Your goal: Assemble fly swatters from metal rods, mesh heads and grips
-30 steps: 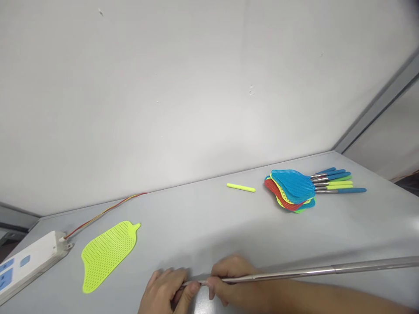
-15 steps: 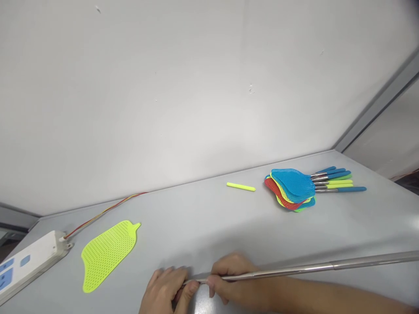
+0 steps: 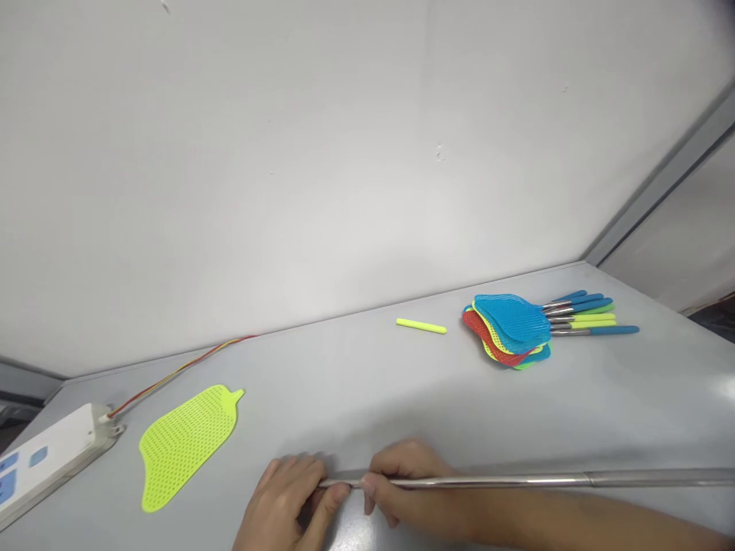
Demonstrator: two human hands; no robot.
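Note:
Low in the view, a long shiny telescopic metal rod point(image 3: 517, 481) runs from my hands out past the right edge, lying nearly level across my right forearm. My left hand point(image 3: 290, 501) pinches its thin left end between thumb and fingers. Just beside it, my right hand point(image 3: 402, 478) is closed on the same thin section. To the left lies a yellow-green perforated fly swatter head point(image 3: 189, 448) with a short neck and no rod on it. A yellow-green handle sleeve point(image 3: 421, 326) lies loose near the wall.
Several stacked fly swatters point(image 3: 508, 329) in blue, red, yellow and green lie at the back right, handles pointing right. A white power strip point(image 3: 57, 455) with a red and yellow cord point(image 3: 178, 373) sits at the left. The wall point(image 3: 344, 153) bounds the grey table point(image 3: 321, 383).
The rod's right-hand part has swung down, so it now lies more level. Both hands keep their grip on its thin end, and the view has shifted slightly.

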